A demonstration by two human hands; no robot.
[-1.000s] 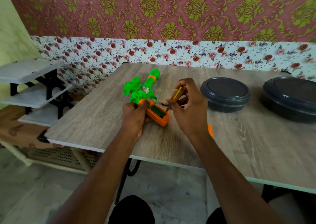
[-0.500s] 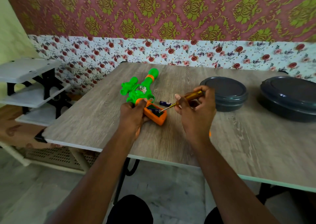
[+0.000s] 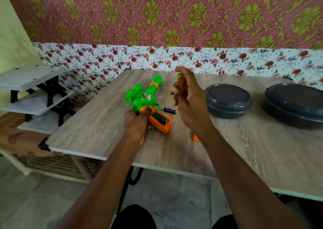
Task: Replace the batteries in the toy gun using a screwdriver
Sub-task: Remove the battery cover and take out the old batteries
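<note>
Lying on the table (image 3: 97,124), just right of the toy gun (image 3: 139,99) — a loose battery (image 3: 169,110); sitting further right, a lidded container (image 3: 228,101), then a second container (image 3: 295,106); standing left of it, off the table — a shelf (image 3: 29,89).

One toy gun (image 3: 139,100), one screwdriver (image 3: 180,82), one loose battery (image 3: 169,110), two lidded containers (image 3: 227,97)

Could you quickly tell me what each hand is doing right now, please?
The left hand grips the toy gun by its orange handle.
The right hand holds the screwdriver.
</note>
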